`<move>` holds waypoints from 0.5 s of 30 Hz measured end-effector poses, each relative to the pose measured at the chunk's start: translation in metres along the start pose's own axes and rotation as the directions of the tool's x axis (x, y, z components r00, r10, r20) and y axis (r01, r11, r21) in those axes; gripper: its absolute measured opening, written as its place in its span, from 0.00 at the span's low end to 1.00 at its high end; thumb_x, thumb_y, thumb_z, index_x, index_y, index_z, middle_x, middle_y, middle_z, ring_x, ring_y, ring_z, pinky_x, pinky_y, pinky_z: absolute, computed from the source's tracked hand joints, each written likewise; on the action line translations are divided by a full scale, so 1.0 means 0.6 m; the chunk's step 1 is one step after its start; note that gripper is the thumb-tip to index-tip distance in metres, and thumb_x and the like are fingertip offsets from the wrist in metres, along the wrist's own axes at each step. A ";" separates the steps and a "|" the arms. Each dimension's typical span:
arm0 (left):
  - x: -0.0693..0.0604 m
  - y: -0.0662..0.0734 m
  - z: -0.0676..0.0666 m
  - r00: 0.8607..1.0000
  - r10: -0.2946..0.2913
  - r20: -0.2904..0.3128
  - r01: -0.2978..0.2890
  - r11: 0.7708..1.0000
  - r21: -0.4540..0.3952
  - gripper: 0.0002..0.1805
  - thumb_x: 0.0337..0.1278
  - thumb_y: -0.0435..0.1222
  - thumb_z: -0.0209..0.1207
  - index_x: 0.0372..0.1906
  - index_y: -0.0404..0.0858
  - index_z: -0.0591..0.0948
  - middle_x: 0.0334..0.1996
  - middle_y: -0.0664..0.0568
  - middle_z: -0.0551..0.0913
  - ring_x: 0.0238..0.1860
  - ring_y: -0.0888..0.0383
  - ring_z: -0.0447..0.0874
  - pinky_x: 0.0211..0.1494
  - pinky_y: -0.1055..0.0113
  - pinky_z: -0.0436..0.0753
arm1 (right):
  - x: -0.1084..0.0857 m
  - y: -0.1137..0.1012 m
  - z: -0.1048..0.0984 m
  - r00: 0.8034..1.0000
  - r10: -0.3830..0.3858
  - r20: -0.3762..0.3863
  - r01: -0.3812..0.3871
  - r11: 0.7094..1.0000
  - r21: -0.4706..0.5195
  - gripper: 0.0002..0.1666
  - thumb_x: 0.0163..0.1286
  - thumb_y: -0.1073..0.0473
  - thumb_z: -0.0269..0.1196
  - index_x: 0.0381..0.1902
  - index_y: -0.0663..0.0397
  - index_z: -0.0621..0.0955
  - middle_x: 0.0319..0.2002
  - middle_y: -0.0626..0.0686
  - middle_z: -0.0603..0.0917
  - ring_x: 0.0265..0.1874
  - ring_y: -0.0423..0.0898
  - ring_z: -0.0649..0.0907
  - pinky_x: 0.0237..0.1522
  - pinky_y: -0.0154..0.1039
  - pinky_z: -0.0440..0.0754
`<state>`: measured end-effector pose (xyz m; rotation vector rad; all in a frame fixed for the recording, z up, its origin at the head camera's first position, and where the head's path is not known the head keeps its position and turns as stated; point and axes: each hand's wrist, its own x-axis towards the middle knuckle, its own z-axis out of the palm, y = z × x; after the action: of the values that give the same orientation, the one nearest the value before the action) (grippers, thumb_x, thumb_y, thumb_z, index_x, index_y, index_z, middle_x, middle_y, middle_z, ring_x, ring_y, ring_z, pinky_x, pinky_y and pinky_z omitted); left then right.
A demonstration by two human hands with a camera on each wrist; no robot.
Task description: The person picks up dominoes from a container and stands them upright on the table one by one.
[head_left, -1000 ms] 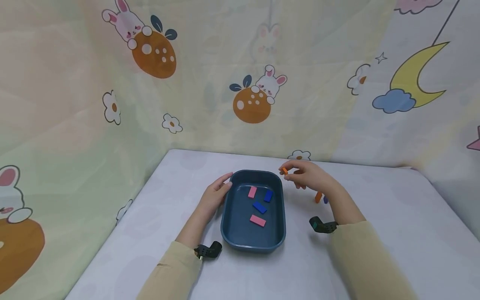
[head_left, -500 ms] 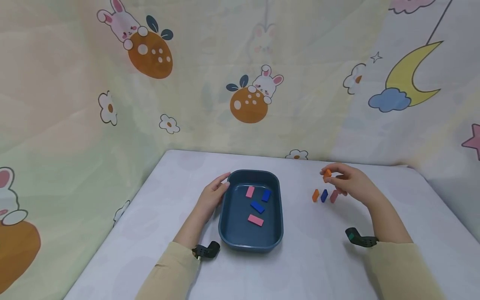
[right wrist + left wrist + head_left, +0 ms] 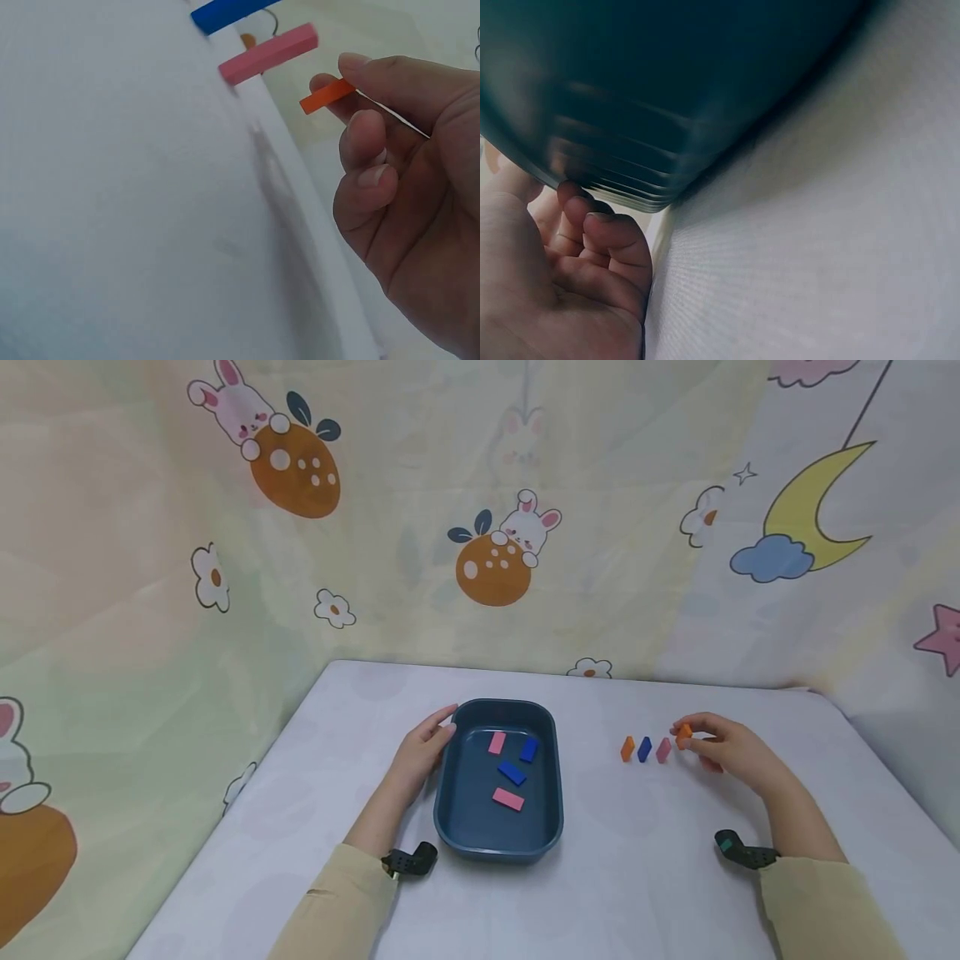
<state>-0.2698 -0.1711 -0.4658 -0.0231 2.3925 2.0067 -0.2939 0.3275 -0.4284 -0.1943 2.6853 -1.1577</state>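
Observation:
My right hand (image 3: 735, 752) pinches an orange domino block (image 3: 328, 96) between thumb and fingertips, just right of a short row on the table. In that row stand upright an orange block (image 3: 627, 749), a blue block (image 3: 644, 749) and a pink block (image 3: 663, 750), with small gaps between them. My left hand (image 3: 415, 762) grips the rim of a dark blue tray (image 3: 498, 843) at its far left corner; the left wrist view has curled fingers against the outer wall. Inside the tray lie pink blocks (image 3: 508, 799) and blue blocks (image 3: 512, 772).
A white cloth covers the table (image 3: 615, 893). Behind it hangs a printed curtain (image 3: 390, 527) with rabbits, flowers and a moon. Black wrist cameras (image 3: 742, 850) are strapped to both forearms.
From beside the tray's far right corner, my right hand has moved right and then lower with the orange domino block, to the row's right end. The left hand stays at the tray.

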 end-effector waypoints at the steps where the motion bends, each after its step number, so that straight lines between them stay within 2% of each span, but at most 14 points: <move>1: 0.000 0.000 -0.001 1.000 0.001 0.002 -0.001 1.000 -0.001 0.20 0.66 0.53 0.57 0.62 0.67 0.76 0.31 0.49 0.76 0.28 0.54 0.71 0.31 0.67 0.72 | 0.002 0.004 0.002 1.000 0.004 0.004 -0.004 1.000 -0.009 0.29 0.70 0.40 0.61 0.64 0.43 0.72 0.48 0.59 0.77 0.24 0.49 0.76 0.29 0.39 0.73; 8: 0.003 -0.003 -0.001 1.000 0.006 0.003 -0.006 1.000 -0.009 0.21 0.65 0.54 0.58 0.62 0.67 0.76 0.31 0.49 0.76 0.28 0.54 0.71 0.32 0.67 0.72 | 0.006 0.018 0.008 0.999 0.012 0.033 -0.012 1.000 -0.012 0.25 0.74 0.48 0.58 0.65 0.47 0.72 0.28 0.55 0.76 0.22 0.47 0.75 0.28 0.38 0.72; 15: 0.003 -0.006 -0.001 1.000 -0.006 -0.002 0.006 1.000 -0.001 0.20 0.65 0.55 0.58 0.61 0.68 0.76 0.32 0.49 0.76 0.30 0.53 0.71 0.33 0.67 0.73 | 0.006 0.029 0.016 0.999 0.034 0.036 -0.035 0.999 0.020 0.28 0.72 0.46 0.60 0.65 0.48 0.71 0.28 0.52 0.76 0.23 0.47 0.76 0.28 0.37 0.73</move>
<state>-0.2718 -0.1721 -0.4693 -0.0321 2.3902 2.0062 -0.2955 0.3318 -0.4478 -0.1636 2.6342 -1.1601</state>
